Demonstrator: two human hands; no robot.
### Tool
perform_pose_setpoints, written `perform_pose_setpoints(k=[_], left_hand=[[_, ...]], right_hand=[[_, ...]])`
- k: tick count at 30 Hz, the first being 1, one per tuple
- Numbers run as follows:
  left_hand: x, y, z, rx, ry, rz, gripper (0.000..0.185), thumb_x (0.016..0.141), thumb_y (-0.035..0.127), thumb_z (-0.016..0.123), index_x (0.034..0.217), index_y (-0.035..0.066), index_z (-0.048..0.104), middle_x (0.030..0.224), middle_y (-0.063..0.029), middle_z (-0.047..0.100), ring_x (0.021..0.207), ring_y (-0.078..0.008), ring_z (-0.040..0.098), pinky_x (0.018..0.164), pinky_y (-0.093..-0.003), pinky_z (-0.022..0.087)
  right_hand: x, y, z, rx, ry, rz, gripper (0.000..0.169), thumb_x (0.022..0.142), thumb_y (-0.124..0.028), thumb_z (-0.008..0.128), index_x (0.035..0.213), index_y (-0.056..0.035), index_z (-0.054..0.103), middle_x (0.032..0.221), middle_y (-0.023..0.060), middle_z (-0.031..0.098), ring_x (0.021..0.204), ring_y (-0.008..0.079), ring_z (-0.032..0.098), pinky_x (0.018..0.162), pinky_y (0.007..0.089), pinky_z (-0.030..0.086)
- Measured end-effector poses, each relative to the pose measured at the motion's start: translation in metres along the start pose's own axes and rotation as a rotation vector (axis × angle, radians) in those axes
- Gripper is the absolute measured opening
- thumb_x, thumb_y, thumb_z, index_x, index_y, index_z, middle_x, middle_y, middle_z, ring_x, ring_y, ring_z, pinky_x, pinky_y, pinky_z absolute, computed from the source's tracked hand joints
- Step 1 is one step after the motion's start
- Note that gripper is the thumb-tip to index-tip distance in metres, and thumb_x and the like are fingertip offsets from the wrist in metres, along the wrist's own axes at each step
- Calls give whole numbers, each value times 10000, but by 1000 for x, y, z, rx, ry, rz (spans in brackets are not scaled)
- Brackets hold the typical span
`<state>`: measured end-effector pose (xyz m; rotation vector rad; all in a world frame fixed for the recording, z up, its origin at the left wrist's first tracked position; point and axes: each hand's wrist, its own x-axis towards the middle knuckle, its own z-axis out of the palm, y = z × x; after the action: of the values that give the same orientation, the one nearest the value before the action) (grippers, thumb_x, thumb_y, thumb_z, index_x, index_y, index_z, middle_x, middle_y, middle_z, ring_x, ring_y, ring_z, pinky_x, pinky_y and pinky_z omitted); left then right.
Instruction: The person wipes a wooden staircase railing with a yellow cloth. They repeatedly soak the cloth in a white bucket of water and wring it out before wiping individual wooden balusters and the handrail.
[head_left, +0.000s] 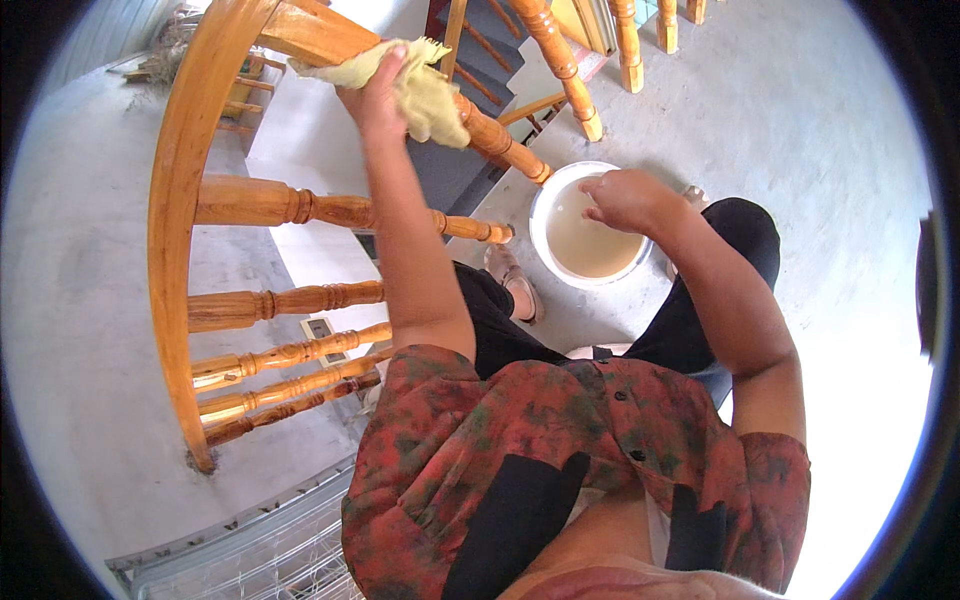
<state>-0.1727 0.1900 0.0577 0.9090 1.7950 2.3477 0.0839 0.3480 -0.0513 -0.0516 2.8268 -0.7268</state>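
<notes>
My left hand (381, 97) presses a yellow cloth (427, 101) around the upper part of a turned wooden baluster (499, 137), just below the handrail (180, 180). The cloth hides part of the palm and of the baluster. Over the rim of a white bucket (544, 247) hangs my right hand (622, 201), its fingers bent and apart above cloudy, brownish water (589, 244). No object shows in that hand. The bucket stands on the floor between my feet, close to the baluster's foot.
More wooden balusters (285, 300) run along the left, and others (559, 56) stand at the top. Beyond the railing, grey stairs (480, 56) lead down. A wall outlet (324, 339) shows behind the balusters. A wire rack (255, 547) lies at the lower left.
</notes>
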Motion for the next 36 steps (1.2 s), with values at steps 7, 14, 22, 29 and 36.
perform_pose_setpoints(k=[7, 14, 22, 29, 36], left_hand=[[11, 4, -14, -178, -235, -94, 872, 712, -5, 694, 1459, 95, 255, 1018, -98, 551, 985, -210, 547, 904, -385, 493], [-10, -15, 47, 193, 590, 235, 761, 703, 35, 731, 1354, 7, 339, 1119, -146, 563, 1058, -254, 588, 899, -359, 521], [17, -1, -25, -257, -450, -170, 820, 733, 46, 697, 1434, 75, 272, 988, -97, 544, 892, -188, 556, 839, -342, 522], [-17, -34, 23, 222, 398, 216, 635, 768, 23, 693, 1297, -55, 349, 1218, -185, 526, 1073, -282, 592, 866, -368, 563], [-9, -27, -9, -66, -30, 4, 604, 745, 24, 748, 1251, 7, 420, 1125, -105, 546, 993, -216, 599, 875, -354, 539]], right_hand=[[5, 3, 4, -33, -70, 18, 389, 848, -316, 641, 1149, -69, 637, 992, 167, 672, 904, 327, 651, 768, 420, 525], [11, -7, 6, -65, -119, 16, 368, 845, -309, 638, 1117, -61, 644, 936, 176, 676, 876, 325, 655, 755, 432, 521], [23, -8, 15, -42, -97, -18, 370, 841, -293, 638, 1125, -55, 636, 923, 188, 674, 890, 336, 649, 786, 437, 508], [14, -10, 13, -53, -132, -8, 361, 842, -285, 643, 1133, -71, 637, 935, 183, 675, 872, 338, 652, 768, 437, 515], [9, -6, 12, -58, -131, 12, 374, 851, -302, 636, 1151, -78, 637, 921, 170, 680, 861, 327, 658, 759, 419, 524]])
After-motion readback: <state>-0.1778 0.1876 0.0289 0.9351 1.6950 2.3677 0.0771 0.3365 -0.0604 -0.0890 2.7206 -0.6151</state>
